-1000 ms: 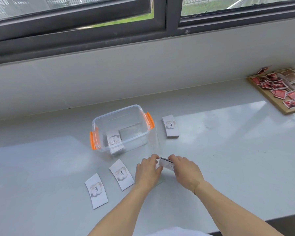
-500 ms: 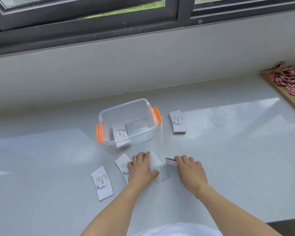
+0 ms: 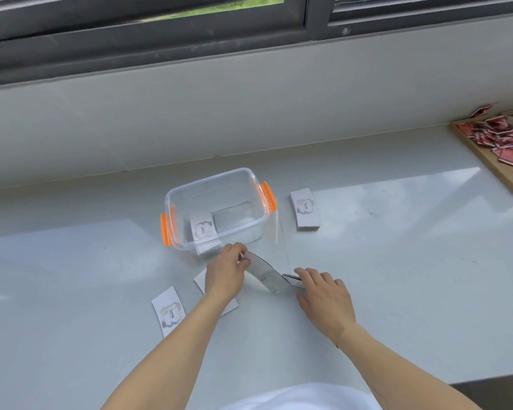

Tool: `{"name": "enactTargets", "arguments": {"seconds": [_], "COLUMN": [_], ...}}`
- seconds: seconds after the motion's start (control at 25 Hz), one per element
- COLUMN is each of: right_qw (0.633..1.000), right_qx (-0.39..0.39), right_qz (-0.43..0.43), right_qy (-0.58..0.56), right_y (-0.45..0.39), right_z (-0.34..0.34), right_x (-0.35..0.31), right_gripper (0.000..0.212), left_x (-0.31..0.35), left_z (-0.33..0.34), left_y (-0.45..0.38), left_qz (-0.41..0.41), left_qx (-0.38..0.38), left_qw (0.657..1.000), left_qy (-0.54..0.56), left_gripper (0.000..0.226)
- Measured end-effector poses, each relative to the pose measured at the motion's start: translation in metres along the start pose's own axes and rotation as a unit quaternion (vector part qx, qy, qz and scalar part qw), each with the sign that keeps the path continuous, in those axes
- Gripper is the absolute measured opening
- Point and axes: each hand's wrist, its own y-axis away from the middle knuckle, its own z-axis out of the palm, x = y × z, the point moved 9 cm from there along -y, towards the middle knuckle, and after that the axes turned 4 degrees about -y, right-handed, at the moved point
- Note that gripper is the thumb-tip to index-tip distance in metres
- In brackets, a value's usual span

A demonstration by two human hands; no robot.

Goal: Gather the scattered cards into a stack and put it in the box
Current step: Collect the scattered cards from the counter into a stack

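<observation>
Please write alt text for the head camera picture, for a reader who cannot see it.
A person's left hand lifts one end of a curved white card off a pale counter, while the right hand holds a small stack of cards. Behind stands a clear plastic box with orange latches, cards inside; more cards lie around.

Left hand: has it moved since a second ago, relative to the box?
Yes. The left hand has pulled away from the right hand and shifted up toward the clear box's near wall, lifting one end of a card.
</observation>
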Motion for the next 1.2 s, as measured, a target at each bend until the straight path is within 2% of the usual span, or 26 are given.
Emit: {"name": "enactTargets", "arguments": {"seconds": [0.08,0.24,0.4,0.48,0.68,0.88,1.2], "right_qw": [1.0,1.0,1.0,1.0,1.0,0.999,0.996], "right_qx": [0.004,0.004,0.007,0.012,0.015,0.048,0.067], "right_qz": [-0.001,0.002,0.002,0.002,-0.01,-0.015,-0.016], "right_qy": [-0.001,-0.003,-0.015,-0.024,-0.022,0.016,0.048], "right_y": [0.0,-0.001,0.002,0.003,0.005,0.008,0.004], "right_z": [-0.001,-0.001,-0.001,0.0,0.0,-0.007,-0.004], "right_x": [0.0,0.002,0.0,0.0,-0.001,-0.004,-0.003], "right_gripper": [0.053,0.058,0.059,0.061,0.071,0.082,0.068], "left_x": [-0.002,-0.003,-0.029,-0.035,-0.001,0.039,0.062], "left_z": [-0.016,-0.024,-0.028,-0.021,0.011,0.037,0.065], "left_y": [0.004,0.013,0.018,0.02,0.022,0.017,0.019], "left_qz": [0.011,0.047,0.004,-0.014,0.065,0.143,0.155], "left_qx": [0.048,0.079,0.101,0.075,-0.014,-0.069,-0.134], "left_qw": [0.999,0.995,0.994,0.996,0.997,0.983,0.975], "left_qy": [0.021,-0.031,-0.05,-0.042,-0.027,-0.09,-0.085], "left_gripper": [0.013,0.013,0.014,0.015,0.014,0.018,0.03]}}
